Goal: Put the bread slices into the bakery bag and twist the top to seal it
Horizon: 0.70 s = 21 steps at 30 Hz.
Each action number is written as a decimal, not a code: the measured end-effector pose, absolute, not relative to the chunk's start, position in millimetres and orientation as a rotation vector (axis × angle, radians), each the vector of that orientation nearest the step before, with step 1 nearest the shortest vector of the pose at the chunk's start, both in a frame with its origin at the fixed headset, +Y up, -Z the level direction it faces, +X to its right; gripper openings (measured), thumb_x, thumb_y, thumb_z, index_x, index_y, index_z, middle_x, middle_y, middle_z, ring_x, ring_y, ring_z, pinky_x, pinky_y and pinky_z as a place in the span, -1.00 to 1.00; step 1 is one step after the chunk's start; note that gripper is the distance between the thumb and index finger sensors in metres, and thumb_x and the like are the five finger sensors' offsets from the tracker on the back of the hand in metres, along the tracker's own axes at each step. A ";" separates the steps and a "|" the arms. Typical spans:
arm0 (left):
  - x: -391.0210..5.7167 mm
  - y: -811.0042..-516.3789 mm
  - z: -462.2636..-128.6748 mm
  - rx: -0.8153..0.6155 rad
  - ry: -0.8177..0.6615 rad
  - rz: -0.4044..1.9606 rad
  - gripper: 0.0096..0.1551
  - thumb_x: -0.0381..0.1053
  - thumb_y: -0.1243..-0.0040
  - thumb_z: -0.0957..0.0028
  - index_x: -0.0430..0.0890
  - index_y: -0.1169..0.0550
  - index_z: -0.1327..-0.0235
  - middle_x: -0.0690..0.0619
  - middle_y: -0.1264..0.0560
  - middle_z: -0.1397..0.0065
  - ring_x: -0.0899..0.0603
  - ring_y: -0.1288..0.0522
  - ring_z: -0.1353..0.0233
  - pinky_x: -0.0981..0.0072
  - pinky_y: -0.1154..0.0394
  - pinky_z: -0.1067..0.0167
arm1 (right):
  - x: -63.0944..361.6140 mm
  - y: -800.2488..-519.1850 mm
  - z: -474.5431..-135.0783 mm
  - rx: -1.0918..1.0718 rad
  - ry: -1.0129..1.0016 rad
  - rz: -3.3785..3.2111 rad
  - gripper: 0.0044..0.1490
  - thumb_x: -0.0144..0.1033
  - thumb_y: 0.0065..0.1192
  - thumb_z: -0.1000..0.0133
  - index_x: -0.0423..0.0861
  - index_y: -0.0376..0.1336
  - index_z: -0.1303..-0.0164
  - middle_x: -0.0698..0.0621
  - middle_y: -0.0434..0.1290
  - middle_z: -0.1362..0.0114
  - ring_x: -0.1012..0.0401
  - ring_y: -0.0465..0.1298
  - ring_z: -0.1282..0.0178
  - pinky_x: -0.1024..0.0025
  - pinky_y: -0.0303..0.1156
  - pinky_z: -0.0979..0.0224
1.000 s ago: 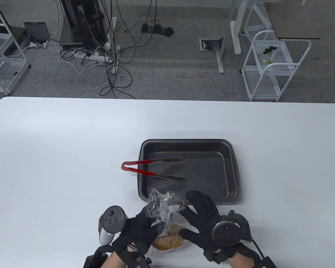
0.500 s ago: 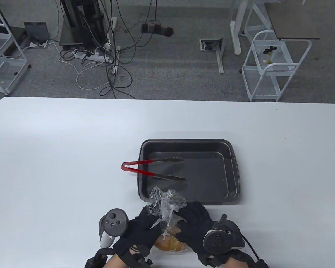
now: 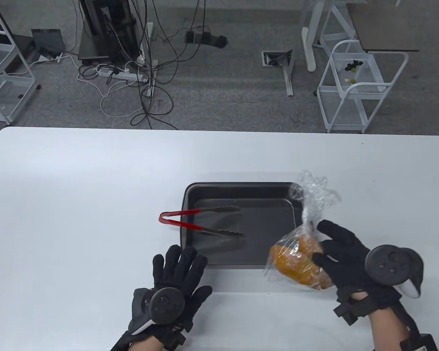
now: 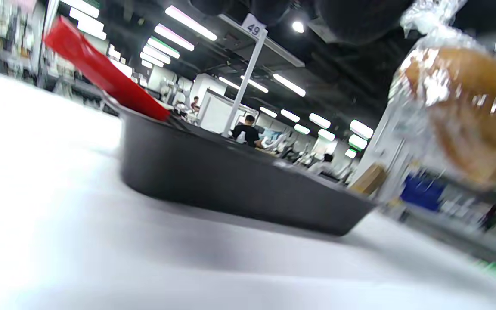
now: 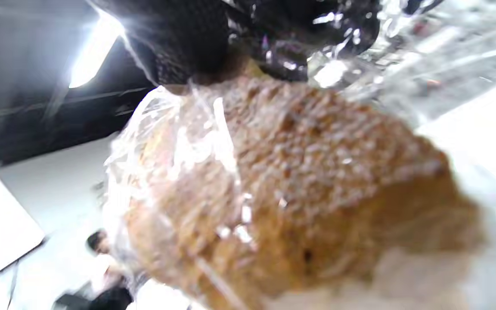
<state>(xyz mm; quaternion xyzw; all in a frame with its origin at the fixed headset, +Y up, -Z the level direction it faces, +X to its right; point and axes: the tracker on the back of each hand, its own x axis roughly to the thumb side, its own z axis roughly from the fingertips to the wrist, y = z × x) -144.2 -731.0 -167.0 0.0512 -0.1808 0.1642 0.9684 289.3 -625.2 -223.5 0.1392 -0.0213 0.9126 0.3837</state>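
While the right hand (image 3: pixel 345 257) gripped the bakery bag (image 3: pixel 303 252) by its twisted neck (bread slices (image 3: pixel 296 261) inside) at the black tray's (image 3: pixel 241 188) right end, the left hand (image 3: pixel 175 279) lay flat on the table (image 3: pixel 77 204), fingers spread; red tongs (image 3: pixel 199 221) rested across the tray's left rim.

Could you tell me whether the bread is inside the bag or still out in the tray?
Inside: the bread shows through the clear bag, held by the right hand; the tray holds only tongs.
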 end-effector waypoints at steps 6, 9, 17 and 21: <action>-142.9 -733.9 -168.6 0.109 -0.331 0.244 -0.07 0.38 -0.08 -0.06 0.16 -0.06 -0.66 -0.07 0.08 -0.79 -0.45 0.20 -0.74 -0.46 0.36 -0.53 | 367.9 -663.8 -251.7 0.039 0.151 2.320 -0.36 -0.31 0.44 -0.04 -0.60 0.43 0.00 -0.46 0.16 -0.61 -0.45 0.18 -0.53 -0.52 -0.03 -0.46; -143.2 -736.2 -170.8 0.097 -0.320 0.230 -0.06 0.38 -0.08 -0.06 0.16 -0.06 -0.67 -0.08 0.08 -0.79 -0.45 0.20 -0.73 -0.46 0.36 -0.53 | 389.5 -689.0 -264.6 -0.053 0.342 2.306 -0.35 -0.33 0.44 -0.05 -0.62 0.42 -0.01 -0.48 0.15 -0.61 -0.47 0.15 -0.54 -0.53 -0.05 -0.46; -138.3 -742.8 -174.8 0.058 -0.316 0.198 -0.05 0.40 -0.08 -0.05 0.15 -0.05 -0.67 -0.09 0.07 -0.79 -0.45 0.19 -0.73 -0.47 0.36 -0.53 | 404.0 -740.6 -305.7 -0.277 0.669 2.333 -0.32 -0.31 0.40 -0.09 -0.59 0.38 -0.13 -0.51 0.09 -0.62 -0.50 0.10 -0.54 -0.52 -0.08 -0.46; -136.0 -742.8 -174.3 0.069 -0.311 0.142 -0.03 0.41 -0.06 -0.04 0.15 -0.04 -0.67 -0.09 0.08 -0.78 -0.45 0.20 -0.73 -0.46 0.37 -0.53 | 402.9 -736.3 -316.8 -0.367 0.595 2.472 -0.14 -0.31 0.37 -0.11 -0.45 0.14 -0.50 -0.50 -0.03 -0.64 -0.50 0.06 -0.54 -0.52 -0.10 -0.46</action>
